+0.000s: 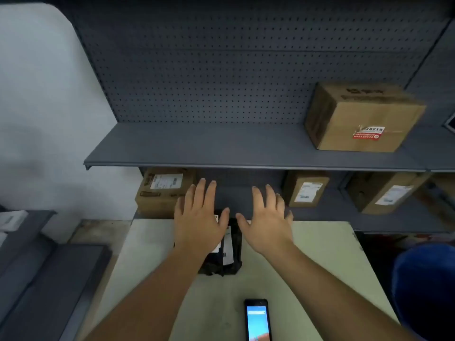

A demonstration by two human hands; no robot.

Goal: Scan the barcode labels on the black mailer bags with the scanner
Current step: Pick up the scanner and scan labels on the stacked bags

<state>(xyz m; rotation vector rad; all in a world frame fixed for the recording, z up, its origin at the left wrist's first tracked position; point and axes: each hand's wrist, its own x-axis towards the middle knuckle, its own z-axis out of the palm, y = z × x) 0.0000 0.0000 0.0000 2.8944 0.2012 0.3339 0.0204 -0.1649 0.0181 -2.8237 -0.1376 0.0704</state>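
Observation:
A black mailer bag point(234, 262) with white barcode labels lies on the pale table point(320, 254), partly hidden under my left hand. My left hand point(199, 222) hovers over the bag's left part, palm down, fingers spread, holding nothing. My right hand point(267, 222) is stretched out just right of the bag, also flat and spread. The handheld scanner point(257, 319), a black device with a lit screen, lies on the table near its front edge, between my forearms and apart from both hands.
Grey pegboard shelving stands behind the table. A cardboard box point(362, 119) sits on the upper shelf point(197, 148); labelled boxes point(162, 190) point(307, 190) point(384, 193) sit on the lower one. A blue object point(426, 284) is at the right, grey surfaces point(37, 279) at the left.

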